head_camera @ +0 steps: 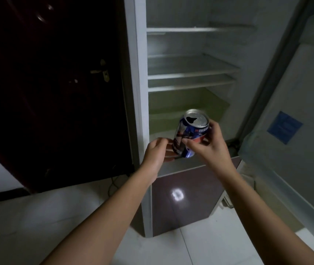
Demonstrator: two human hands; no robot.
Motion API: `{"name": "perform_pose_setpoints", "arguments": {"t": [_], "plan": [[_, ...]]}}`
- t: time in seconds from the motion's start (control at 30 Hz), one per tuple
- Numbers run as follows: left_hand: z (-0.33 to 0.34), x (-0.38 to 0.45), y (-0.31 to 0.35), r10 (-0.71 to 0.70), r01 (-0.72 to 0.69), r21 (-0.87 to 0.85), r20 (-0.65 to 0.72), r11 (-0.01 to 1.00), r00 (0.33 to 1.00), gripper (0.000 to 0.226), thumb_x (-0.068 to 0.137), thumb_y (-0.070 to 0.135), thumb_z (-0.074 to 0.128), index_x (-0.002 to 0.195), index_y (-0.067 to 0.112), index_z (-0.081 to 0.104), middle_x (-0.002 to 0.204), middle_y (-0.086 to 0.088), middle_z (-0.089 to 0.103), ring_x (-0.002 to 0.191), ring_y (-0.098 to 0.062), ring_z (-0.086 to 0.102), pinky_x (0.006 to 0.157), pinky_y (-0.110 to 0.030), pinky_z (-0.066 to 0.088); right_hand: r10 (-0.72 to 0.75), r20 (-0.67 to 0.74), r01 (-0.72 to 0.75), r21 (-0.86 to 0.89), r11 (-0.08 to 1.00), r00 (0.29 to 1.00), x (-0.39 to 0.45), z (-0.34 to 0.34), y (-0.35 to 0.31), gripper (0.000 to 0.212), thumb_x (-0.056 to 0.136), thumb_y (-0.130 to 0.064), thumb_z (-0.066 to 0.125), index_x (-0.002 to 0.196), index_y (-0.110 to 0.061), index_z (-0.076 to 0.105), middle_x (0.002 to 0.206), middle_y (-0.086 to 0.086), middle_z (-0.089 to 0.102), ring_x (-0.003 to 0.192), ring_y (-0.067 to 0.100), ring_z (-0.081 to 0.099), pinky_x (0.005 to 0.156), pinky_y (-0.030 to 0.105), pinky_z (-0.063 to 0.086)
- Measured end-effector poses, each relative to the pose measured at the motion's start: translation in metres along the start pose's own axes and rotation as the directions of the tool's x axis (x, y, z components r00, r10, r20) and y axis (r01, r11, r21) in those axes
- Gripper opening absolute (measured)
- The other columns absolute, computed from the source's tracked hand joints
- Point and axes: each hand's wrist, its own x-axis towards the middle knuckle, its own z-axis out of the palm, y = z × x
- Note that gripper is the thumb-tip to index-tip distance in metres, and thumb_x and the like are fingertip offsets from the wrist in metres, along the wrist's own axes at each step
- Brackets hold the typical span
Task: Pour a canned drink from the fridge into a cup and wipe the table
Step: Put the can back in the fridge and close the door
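Your right hand (210, 145) grasps a blue can (190, 133), its top already open, before the open fridge (190, 73). Your left hand (157, 152) curls fingers against the can's left side.

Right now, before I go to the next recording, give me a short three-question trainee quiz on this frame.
1. True or false: the can has already been opened.
2. Which hand has its fingers curled round the can's upper part? A) left hand B) right hand
3. Fill in: the fridge door is ____.

Key
1. True: a dark opening shows in the lid.
2. B: the right hand has the grip near the top; the left hand touches the lower part, and whether it grips is unclear.
3. Open: bare shelves show inside.
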Motion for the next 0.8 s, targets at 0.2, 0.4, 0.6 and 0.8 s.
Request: {"name": "perform_pose_setpoints", "arguments": {"t": [0.2, 0.4, 0.6, 0.8], "plan": [[0.020, 0.042, 0.061, 0.113, -0.114, -0.050, -0.012, 0.992, 0.994, 0.022, 0.097, 0.015, 0.035, 0.098, 0.006, 0.055, 0.083, -0.008, 0.064, 0.069, -0.018, 0.062, 0.063, -0.032, 0.051, -0.096, -0.080, 0.093, -0.034, 0.995, 0.992, 0.071, -0.016, -0.031, 0.064, 0.073, -0.021, 0.076, 0.126, -0.016, 0.040, 0.115, -0.003, 0.059, 0.104, 0.009, 0.057, 0.093, 0.031, 0.048], [0.043, 0.083, 0.111, 0.199, -0.202, -0.058, -0.056, 0.978, 0.978, 0.028, 0.095, 0.018, 0.038, 0.109, 0.003, 0.058, 0.099, -0.014, 0.066, 0.083, -0.024, 0.064, 0.070, -0.034, 0.053, -0.172, -0.128, 0.174, 0.006, 0.985, 0.977, 0.141, -0.030, -0.056, 0.063, 0.075, -0.018, 0.074, 0.128, -0.012, 0.042, 0.115, -0.002, 0.058, 0.102, 0.007, 0.057, 0.084, 0.017, 0.048], [0.065, 0.116, 0.150, 0.312, -0.326, -0.084, -0.141, 0.942, 0.939, 0.019, 0.097, 0.023, 0.041, 0.087, 0.018, 0.056, 0.095, -0.007, 0.066, 0.093, -0.025, 0.064, 0.085, -0.041, 0.053, -0.253, -0.052, 0.255, 0.050, 0.966, 0.966, 0.210, -0.047, -0.072, 0.067, 0.076, -0.023, 0.073, 0.131, -0.015, 0.037, 0.115, -0.006, 0.055, 0.104, 0.006, 0.055, 0.092, 0.026, 0.046], [0.078, 0.143, 0.184, 0.412, -0.438, -0.071, -0.232, 0.896, 0.881, 0.017, 0.096, 0.023, 0.041, 0.095, 0.019, 0.057, 0.099, -0.005, 0.067, 0.086, -0.018, 0.067, 0.074, -0.033, 0.055, -0.314, 0.005, 0.312, 0.103, 0.945, 0.949, 0.276, -0.054, -0.086, 0.062, 0.075, -0.028, 0.074, 0.126, -0.015, 0.040, 0.118, 0.002, 0.058, 0.105, 0.011, 0.057, 0.093, 0.031, 0.047]]}}
